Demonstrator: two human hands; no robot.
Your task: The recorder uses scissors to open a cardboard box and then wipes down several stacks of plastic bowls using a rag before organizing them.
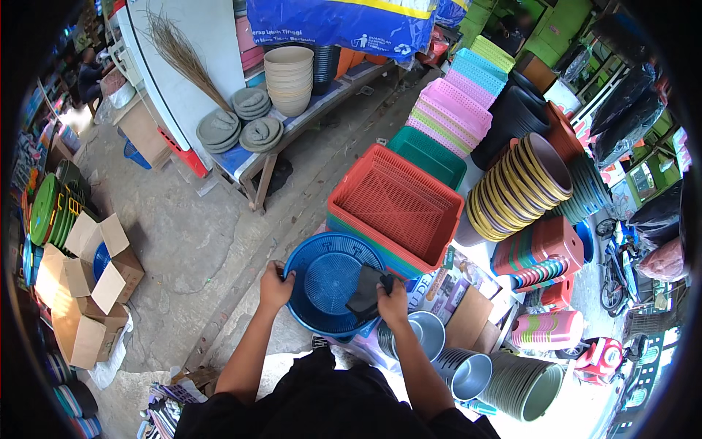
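Observation:
A round blue plastic basin (329,282) with a perforated, strainer-like bottom is held in front of my body. My left hand (277,285) grips its left rim, thumb over the edge. My right hand (392,302) is at the right rim, closed on a dark grey cloth (362,291) that hangs over the inside of the basin. Whether the right fingers also hold the rim is hidden. Just beyond the basin stands a stack of rectangular plastic baskets, a red basket (397,206) on top.
Stacked silver pots (428,335) stand close to my right forearm. A low bench (307,118) with planters and stone mortars is ahead. Brown-and-yellow pots (518,186) are stacked at right. Open cardboard boxes (82,329) lie at left. Another person (90,77) sits far back left.

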